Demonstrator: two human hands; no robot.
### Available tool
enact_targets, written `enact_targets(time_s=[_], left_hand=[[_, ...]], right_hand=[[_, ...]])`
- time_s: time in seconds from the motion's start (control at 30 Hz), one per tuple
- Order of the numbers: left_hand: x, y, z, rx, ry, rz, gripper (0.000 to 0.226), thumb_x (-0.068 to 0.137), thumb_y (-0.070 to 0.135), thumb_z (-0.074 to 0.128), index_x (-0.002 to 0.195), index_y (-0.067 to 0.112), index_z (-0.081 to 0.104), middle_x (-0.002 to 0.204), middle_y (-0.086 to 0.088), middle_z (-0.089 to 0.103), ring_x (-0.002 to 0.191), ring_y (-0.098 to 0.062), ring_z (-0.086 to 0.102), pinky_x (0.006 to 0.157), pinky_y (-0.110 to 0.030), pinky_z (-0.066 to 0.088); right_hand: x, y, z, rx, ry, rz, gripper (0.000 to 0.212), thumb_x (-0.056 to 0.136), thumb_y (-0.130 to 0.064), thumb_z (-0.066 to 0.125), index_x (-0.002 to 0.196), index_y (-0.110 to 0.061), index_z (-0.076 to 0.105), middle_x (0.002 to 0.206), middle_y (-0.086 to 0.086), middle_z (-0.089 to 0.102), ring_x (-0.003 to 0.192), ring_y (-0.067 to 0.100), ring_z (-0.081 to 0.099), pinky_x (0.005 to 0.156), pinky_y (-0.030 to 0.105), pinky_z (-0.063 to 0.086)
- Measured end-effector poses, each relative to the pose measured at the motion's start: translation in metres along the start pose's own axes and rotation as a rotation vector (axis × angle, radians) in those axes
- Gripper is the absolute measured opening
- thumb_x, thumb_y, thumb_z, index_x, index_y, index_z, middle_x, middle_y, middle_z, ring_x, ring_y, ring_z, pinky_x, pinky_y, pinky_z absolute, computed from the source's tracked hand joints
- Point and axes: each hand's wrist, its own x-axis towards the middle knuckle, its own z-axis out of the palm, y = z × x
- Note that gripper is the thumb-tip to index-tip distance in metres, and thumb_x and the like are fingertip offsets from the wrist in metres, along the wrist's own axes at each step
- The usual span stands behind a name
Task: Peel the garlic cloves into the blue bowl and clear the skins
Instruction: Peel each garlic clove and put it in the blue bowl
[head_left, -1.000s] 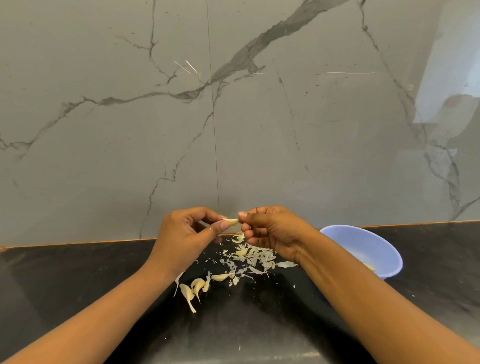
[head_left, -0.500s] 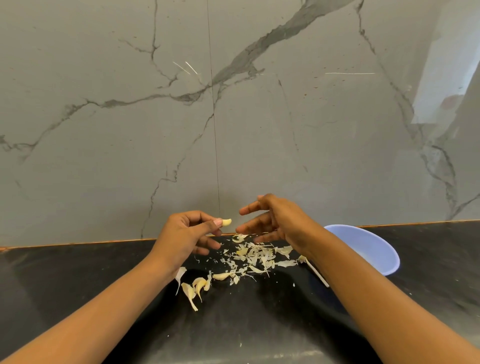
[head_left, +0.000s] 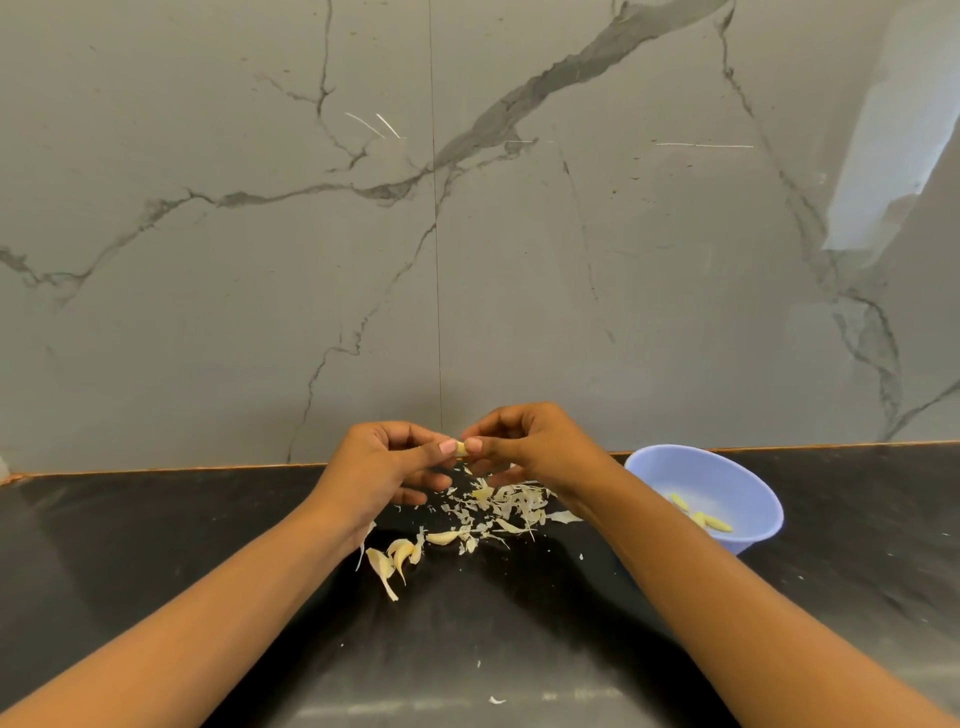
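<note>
Some done, more left: about three peeled cloves (head_left: 701, 517) lie in the bowl, others wait in their skins, and nothing has been cleared.
Counter (head_left: 156, 545): black, it carries everything, and a marbled wall rises from its back edge.
Bowl (head_left: 753, 519): blue, by the back edge and right of the middle, just beside the right forearm.
Skins (head_left: 511, 501): a loose heap near the middle of the back edge, below the hands, all yet to be cleared.
Unpeeled cloves (head_left: 395, 558): a small cluster at the heap's near-left fringe, apparently unskinned.
Left grip (head_left: 376, 467): thumb and forefinger pinch one end of the clove.
Right grip (head_left: 535, 447): fingertips pinch the other end, probably picking at skin.
Clove (head_left: 461, 448): held between both grips above the heap, well left of the bowl. I cannot tell whether it is bare.
</note>
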Motion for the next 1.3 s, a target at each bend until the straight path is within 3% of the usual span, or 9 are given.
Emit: enact_targets(time_s=[0.23,0.47,0.57,0.7,0.77,0.87,1.03,1.17,1.3], left_hand=[[-0.002,0.001,-0.003,0.044,-0.055,0.093,0.014,0.092,0.016,0.058,0.097,0.013,0.071,0.085,-0.005,0.076,0.071,-0.014,0.072,0.057,-0.020,0.054],[0.002,-0.009,-0.004,0.452,-0.207,0.264,0.041,0.098,0.005,0.047,0.125,0.034,0.058,0.115,0.017,0.067,0.112,0.007,0.058,0.094,-0.015,0.043],[0.002,-0.009,-0.005,0.533,-0.195,0.265,0.031,0.094,0.012,0.058,0.116,0.034,0.064,0.105,0.018,0.071,0.105,0.012,0.059,0.087,-0.006,0.043],[0.004,-0.002,-0.021,0.564,-0.083,0.261,0.006,0.086,0.025,0.070,0.087,0.030,0.073,0.079,0.012,0.075,0.077,0.007,0.067,0.075,-0.015,0.048],[0.008,0.003,-0.036,0.569,0.003,0.253,0.015,0.087,0.033,0.068,0.077,0.023,0.072,0.069,0.007,0.074,0.063,0.003,0.065,0.065,-0.015,0.043],[0.018,0.003,-0.066,0.496,0.069,0.167,0.021,0.093,0.033,0.058,0.086,0.018,0.072,0.073,0.000,0.075,0.072,-0.011,0.071,0.071,-0.025,0.047],[0.028,-0.011,-0.094,0.709,-0.099,0.039,0.020,0.100,0.018,0.049,0.112,0.024,0.064,0.102,0.002,0.071,0.086,-0.015,0.069,0.067,-0.024,0.046],[0.028,-0.011,-0.088,0.840,-0.169,0.111,0.024,0.097,0.024,0.055,0.119,0.023,0.065,0.103,0.005,0.069,0.091,-0.009,0.066,0.078,-0.023,0.048],[0.024,-0.005,-0.083,0.884,-0.159,0.202,0.025,0.095,0.031,0.058,0.118,0.029,0.066,0.111,0.008,0.067,0.103,-0.009,0.059,0.094,-0.029,0.046]], right_hand=[[-0.021,-0.027,-0.040,-0.206,0.109,0.034,0.007,0.086,-0.007,0.066,0.090,-0.013,0.067,0.086,0.004,0.070,0.077,0.013,0.067,0.068,0.019,0.056],[-0.075,-0.025,-0.119,-0.625,0.108,0.190,0.015,0.084,-0.003,0.069,0.087,-0.017,0.072,0.088,0.001,0.072,0.085,0.015,0.069,0.072,0.017,0.056],[-0.077,-0.023,-0.122,-0.643,0.085,0.193,0.022,0.088,0.001,0.062,0.089,-0.020,0.071,0.092,-0.003,0.072,0.090,0.013,0.068,0.079,0.022,0.057],[-0.056,-0.036,-0.090,-0.546,0.153,0.031,0.018,0.092,-0.002,0.057,0.096,-0.015,0.069,0.092,0.001,0.073,0.081,0.009,0.069,0.074,0.022,0.056],[-0.039,-0.042,-0.053,-0.565,0.065,-0.052,0.010,0.091,-0.011,0.063,0.097,-0.016,0.069,0.087,-0.001,0.072,0.073,0.008,0.068,0.066,0.018,0.054],[-0.013,-0.039,0.005,-0.779,-0.120,-0.188,0.012,0.089,-0.019,0.066,0.100,-0.018,0.070,0.087,-0.007,0.069,0.074,0.002,0.062,0.067,0.016,0.048],[0.005,-0.026,0.046,-1.022,-0.425,-0.289,0.024,0.086,-0.009,0.065,0.105,-0.022,0.071,0.092,-0.010,0.067,0.073,-0.002,0.052,0.067,0.019,0.041],[0.003,-0.013,0.040,-1.048,-0.420,-0.240,0.023,0.084,-0.022,0.071,0.107,-0.024,0.068,0.098,-0.009,0.067,0.080,0.005,0.054,0.073,0.026,0.046],[0.002,-0.009,0.033,-0.999,-0.381,-0.168,0.022,0.082,-0.023,0.074,0.102,-0.020,0.068,0.093,-0.007,0.068,0.076,0.004,0.054,0.062,0.019,0.038]])
